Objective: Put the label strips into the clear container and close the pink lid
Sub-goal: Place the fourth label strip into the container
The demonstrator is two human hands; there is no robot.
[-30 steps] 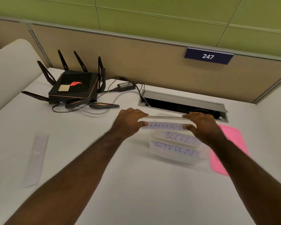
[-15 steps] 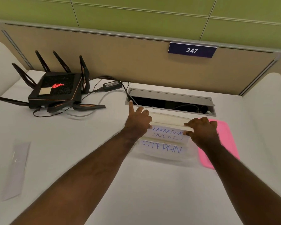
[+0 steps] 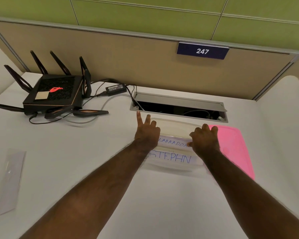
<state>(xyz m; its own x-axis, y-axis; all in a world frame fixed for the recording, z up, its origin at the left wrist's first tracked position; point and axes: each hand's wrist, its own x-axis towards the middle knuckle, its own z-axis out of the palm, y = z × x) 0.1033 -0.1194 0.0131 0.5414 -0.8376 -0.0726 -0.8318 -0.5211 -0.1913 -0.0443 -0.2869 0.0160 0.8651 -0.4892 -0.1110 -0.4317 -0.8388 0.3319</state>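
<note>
The clear container [image 3: 177,124] stands on the white desk just in front of the cable hatch. Inside it lie white label strips; the "LABRADOR" strip [image 3: 173,143] is on top and the "STEPHN" strip [image 3: 171,159] lies nearer to me. My left hand [image 3: 147,134] rests at the left end of the LABRADOR strip with its fingers spread and the index finger pointing away. My right hand [image 3: 204,139] pinches that strip's right end, thumb on the paper. The pink lid [image 3: 235,149] lies flat to the right of the container, touching my right hand.
A black router [image 3: 53,94] with several antennas and its power adapter [image 3: 116,88] sit at the back left, cables trailing. The open cable hatch [image 3: 178,107] is behind the container. A pale strip [image 3: 9,180] lies at the far left. A partition with a "247" sign [image 3: 202,51] closes the back.
The LABRADOR strip went down into the container and now covers the strip that read "SOCKET". My left hand's fingers have opened and spread; my right hand stays on the strip's end.
</note>
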